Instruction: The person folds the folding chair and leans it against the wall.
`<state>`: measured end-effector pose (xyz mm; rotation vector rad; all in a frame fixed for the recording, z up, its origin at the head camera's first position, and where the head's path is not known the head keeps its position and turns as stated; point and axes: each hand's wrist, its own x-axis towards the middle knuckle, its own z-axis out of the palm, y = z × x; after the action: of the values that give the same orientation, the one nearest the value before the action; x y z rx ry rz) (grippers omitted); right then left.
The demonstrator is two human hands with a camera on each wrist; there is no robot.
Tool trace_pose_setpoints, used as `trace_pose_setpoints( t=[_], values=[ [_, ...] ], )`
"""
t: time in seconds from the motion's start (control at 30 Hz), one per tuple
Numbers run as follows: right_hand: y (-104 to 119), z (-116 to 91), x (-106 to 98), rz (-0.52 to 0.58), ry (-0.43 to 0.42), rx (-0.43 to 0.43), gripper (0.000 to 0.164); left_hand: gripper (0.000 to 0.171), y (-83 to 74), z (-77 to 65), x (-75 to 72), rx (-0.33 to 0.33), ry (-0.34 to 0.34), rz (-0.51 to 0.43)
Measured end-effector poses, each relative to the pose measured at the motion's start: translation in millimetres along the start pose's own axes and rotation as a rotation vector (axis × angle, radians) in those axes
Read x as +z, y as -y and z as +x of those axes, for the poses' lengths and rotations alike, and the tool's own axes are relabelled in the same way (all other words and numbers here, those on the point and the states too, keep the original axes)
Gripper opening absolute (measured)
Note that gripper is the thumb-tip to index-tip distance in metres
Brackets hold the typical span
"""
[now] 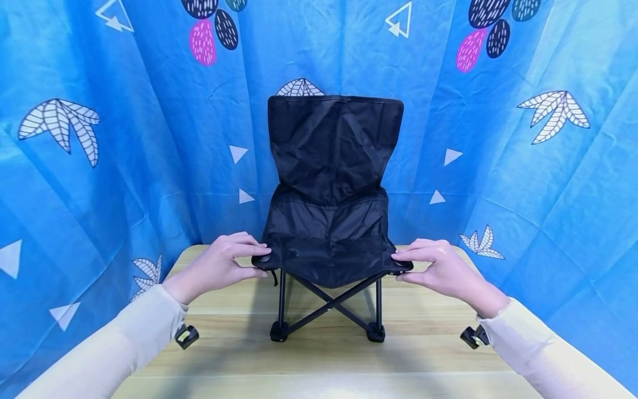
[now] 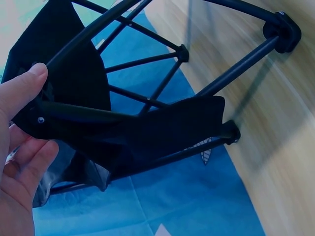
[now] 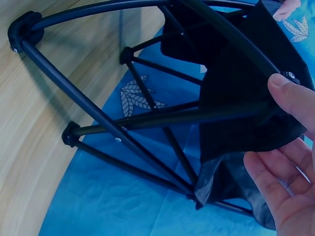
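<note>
A black folding chair (image 1: 331, 255) stands unfolded on the wooden tabletop, its fabric backrest (image 1: 335, 147) upright and facing me. Its crossed tube legs (image 1: 329, 305) end in black plastic feet (image 1: 279, 331). My left hand (image 1: 224, 260) pinches the front left seat corner, fingers on top and thumb beneath. At the front right corner, my right hand (image 1: 438, 269) pinches the fabric the same way. In the left wrist view the thumb (image 2: 29, 86) lies against the chair's underside near a rivet. The right wrist view shows the other thumb (image 3: 290, 96) beside a rivet too.
The wooden tabletop (image 1: 224, 354) extends under and in front of the chair. A blue patterned curtain (image 1: 149, 183) hangs close behind it and along both sides. A small black camera (image 1: 186, 336) is strapped at the left wrist, another camera (image 1: 473, 336) at the right.
</note>
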<state>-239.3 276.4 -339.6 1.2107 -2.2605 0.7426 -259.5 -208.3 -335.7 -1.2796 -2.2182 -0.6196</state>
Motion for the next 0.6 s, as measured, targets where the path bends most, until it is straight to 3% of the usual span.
trace_pose_setpoints(
  t=[0.6],
  values=[
    [4.3,7.4,3.7,-0.026,-0.033,-0.019,0.051,0.045,-0.6,3.1,3.4,-0.123,-0.004,-0.101]
  ],
)
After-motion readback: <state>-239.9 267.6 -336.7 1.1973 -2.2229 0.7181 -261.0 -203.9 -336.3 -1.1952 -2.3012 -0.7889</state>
